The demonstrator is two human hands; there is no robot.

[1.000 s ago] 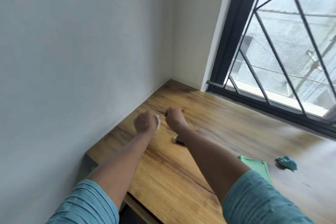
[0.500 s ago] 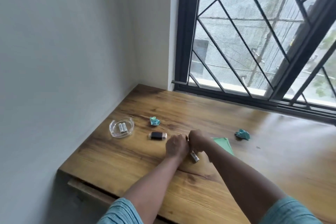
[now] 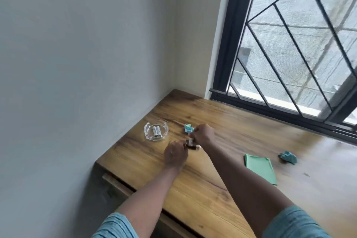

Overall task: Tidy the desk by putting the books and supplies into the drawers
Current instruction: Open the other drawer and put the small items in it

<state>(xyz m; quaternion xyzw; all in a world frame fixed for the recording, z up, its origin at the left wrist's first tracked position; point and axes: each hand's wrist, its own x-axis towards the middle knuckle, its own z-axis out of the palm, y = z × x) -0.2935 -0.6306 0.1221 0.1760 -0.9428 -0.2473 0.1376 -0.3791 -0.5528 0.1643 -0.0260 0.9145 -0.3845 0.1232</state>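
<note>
R hand [image 3: 204, 135] pinches a small dark gadget [image 3: 191, 144]; L hand [image 3: 175, 153] curled beside it, grip unclear. Best lift w/ one hand, then stow.

Dark item [image 3: 191, 143] pinched at right hand [image 3: 204, 135]: largely covered by fingers, kind not determinable. Left hand [image 3: 174, 155] seen from the back; fingertips hidden, contact with item unconfirmed. Paper ball [image 3: 187, 128] partly behind right hand. Batteries [image 3: 156, 131] in dish [image 3: 154, 138]: markings too small to read. Second ball [image 3: 287, 157] blurred. Drawer [image 3: 116, 184] mostly hidden under desk [image 3: 193, 195]. Desk cut off right and below. Sleeves [image 3: 116, 226] cut by bottom edge. Window [image 3: 289, 44] cut off top and right.
</note>
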